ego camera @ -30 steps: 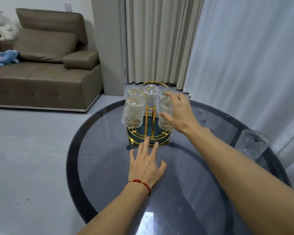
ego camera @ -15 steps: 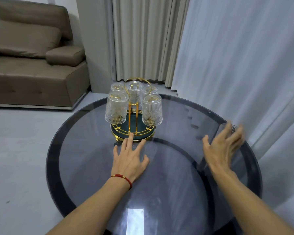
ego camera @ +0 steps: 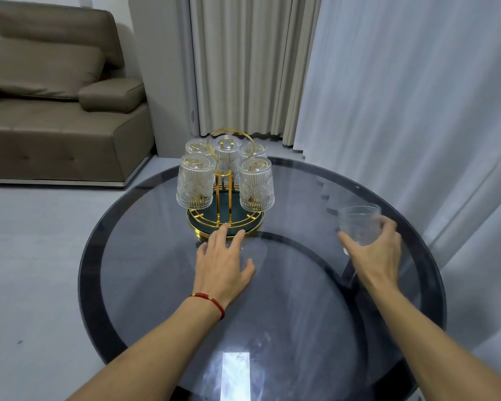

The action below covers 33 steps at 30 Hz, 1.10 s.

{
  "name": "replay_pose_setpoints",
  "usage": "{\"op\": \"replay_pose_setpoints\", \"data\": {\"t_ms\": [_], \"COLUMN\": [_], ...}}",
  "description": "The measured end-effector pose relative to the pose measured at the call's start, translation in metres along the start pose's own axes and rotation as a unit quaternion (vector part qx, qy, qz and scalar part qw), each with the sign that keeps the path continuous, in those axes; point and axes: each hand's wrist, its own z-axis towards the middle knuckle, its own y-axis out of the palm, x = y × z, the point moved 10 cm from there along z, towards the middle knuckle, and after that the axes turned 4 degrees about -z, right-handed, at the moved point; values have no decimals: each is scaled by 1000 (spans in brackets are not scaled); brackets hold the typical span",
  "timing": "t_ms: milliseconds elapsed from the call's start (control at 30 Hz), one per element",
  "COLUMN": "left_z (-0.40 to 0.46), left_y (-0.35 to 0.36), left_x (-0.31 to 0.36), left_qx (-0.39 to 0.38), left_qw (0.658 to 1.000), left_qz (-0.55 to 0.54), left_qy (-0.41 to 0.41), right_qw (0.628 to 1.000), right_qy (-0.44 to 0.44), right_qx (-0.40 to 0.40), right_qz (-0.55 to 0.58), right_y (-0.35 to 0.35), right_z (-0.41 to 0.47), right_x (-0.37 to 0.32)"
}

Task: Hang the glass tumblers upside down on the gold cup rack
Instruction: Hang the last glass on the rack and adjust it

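Observation:
The gold cup rack [ego camera: 225, 227] with a dark round base stands at the far middle of the round glass table [ego camera: 301, 328]. Several embossed glass tumblers hang upside down on it, the nearest at front left [ego camera: 195, 186] and front right [ego camera: 256, 188]. My left hand [ego camera: 223, 263] lies flat on the table, fingers spread, fingertips touching the rack's base rim. At the table's right side my right hand [ego camera: 376, 253] is wrapped around one upright tumbler [ego camera: 359, 224], which looks blurred.
A brown sofa [ego camera: 55, 111] stands at the back left on the grey floor. Beige and white curtains [ego camera: 388, 96] hang behind and to the right of the table. A bright ceiling-light reflection shows on the glass near me.
My right hand left the rack, swung to the table's right side and closed around the loose tumbler. My left hand stayed flat by the rack base.

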Motion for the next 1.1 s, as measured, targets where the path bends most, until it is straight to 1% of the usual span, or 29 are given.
{"op": "replay_pose_setpoints", "data": {"t_ms": [33, 67, 100, 133, 167, 200, 233, 267, 300, 333, 367, 400, 433, 467, 500, 567, 633, 667, 700, 733, 767, 800, 833, 867, 900, 967, 1033, 1100], "left_z": [1, 1, 1, 0, -3, -6, -8, -9, -9, -9, -9, -8, -7, -6, -5, -1, -1, -3, -3, -2, 1, 4, 6, 6, 6, 6, 6, 7], "left_y": [-10, -19, -22, -19, -13, -7, -6, -10, -15, -18, -19, -21, -24, -29, -35, -39, -35, -32, -35, -42, -46, -45, -40, -34, -29, -19, -9, 0], "left_x": [11, 20, 25, 30, 35, 38, 37, 32, 26, 20, 15, 14, 14, 14, 14, 5, -22, -36, -46, -52, -51, -47, -43, -42, -40, -40, -40, -40], "left_qx": [31, 48, 40, 11, -28, -53, -54, -38, -14, 2, 5, 0, -7, -12, -15, 3, 52, 76, 93, 100, 98, 87, 68, 54, 44, 25, 6, -7], "left_qw": [997, 987, 965, 929, 877, 830, 802, 787, 764, 729, 689, 657, 634, 622, 618, 629, 636, 657, 709, 786, 854, 902, 934, 955, 970, 988, 994, 996], "left_qz": [-63, -151, -257, -369, -476, -547, -581, -597, -621, -657, -697, -729, -751, -765, -771, -762, -734, -700, -641, -554, -465, -388, -323, -269, -219, -136, -95, -81], "left_qy": [18, 22, 6, -25, -62, -97, -126, -151, -171, -189, -198, -195, -184, -168, -151, -155, -233, -270, -280, -255, -212, -169, -136, -112, -94, -68, -51, -41], "right_qw": [998, 992, 981, 966, 947, 926, 909, 899, 899, 906, 913, 913, 907, 904, 906, 924, 945, 951, 955, 956, 955, 953, 950, 946, 943, 936, 927, 921], "right_qy": [-55, -111, -164, -213, -258, -299, -329, -339, -326, -289, -237, -191, -158, -138, -125, -136, -171, -185, -198, -216, -238, -259, -276, -290, -301, -316, -330, -341], "right_qx": [-31, -64, -100, -141, -185, -224, -254, -274, -288, -301, -314, -334, -354, -361, -355, -307, -239, -209, -185, -166, -152, -142, -138, -138, -140, -149, -160, -164], "right_qz": [-4, -1, 8, 26, 42, 49, 46, 43, 51, 73, 105, 135, 162, 181, 194, 183, 143, 132, 124, 112, 95, 74, 52, 29, 6, -40, -77, -96], "right_y": [5, 12, 19, 26, 33, 40, 45, 50, 53, 54, 55, 57, 59, 61, 60, 53, 40, 33, 26, 20, 16, 15, 16, 19, 23, 36, 49, 60], "right_z": [-7, -15, -25, -38, -53, -70, -85, -95, -100, -101, -99, -100, -101, -103, -103, -100, -92, -86, -80, -75, -71, -67, -64, -62, -60, -57, -56, -55], "right_x": [-20, -42, -64, -86, -106, -124, -137, -146, -151, -153, -153, -153, -155, -159, -163, -181, -208, -222, -237, -253, -270, -285, -298, -309, -318, -329, -334, -336]}}
